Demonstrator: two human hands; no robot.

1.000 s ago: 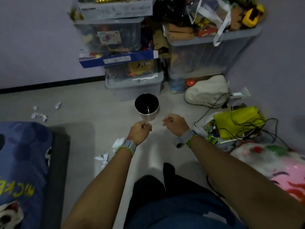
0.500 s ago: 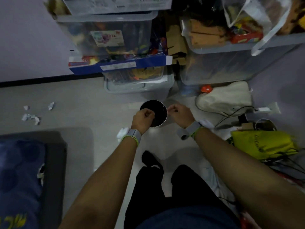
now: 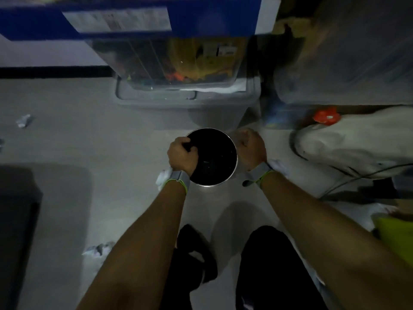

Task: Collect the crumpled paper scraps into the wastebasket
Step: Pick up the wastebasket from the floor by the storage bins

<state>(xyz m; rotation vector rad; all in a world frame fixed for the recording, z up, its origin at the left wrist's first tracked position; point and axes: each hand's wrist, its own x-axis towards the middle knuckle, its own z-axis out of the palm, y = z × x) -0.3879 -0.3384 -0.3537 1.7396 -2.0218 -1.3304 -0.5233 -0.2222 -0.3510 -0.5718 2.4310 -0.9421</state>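
Steel rim gleaming around a black inside, the wastebasket (image 3: pixel 212 156) stands on the grey floor (image 3: pixel 89 142) just in front of a clear storage bin (image 3: pixel 185 101), with both hands at its mouth. The step in hand looks like taking hold of the basket, perhaps to carry it nearer the litter. To do that well, I would grip the rim evenly on both sides and lift straight up so it does not tip, then set it down within reach of the scraps instead of ferrying each one across. The left hand (image 3: pixel 182 156) is curled into a loose fist over the left edge of the rim, fingers hooked toward the opening; whether it holds any paper I cannot tell in this dim light. The right hand (image 3: pixel 251 151) is likewise closed, pressed against the outside of the right rim, and nothing can be made out in it. Several scraps remain on the floor: a scrap (image 3: pixel 163 177) lies just beside the basket, partly hidden under the left wrist; another white piece (image 3: pixel 278 167) shows behind the right wrist; a third (image 3: pixel 98 249) lies near the left forearm; and a far scrap (image 3: pixel 23 120) sits well apart at the left. The basket's contents are too dark to read.
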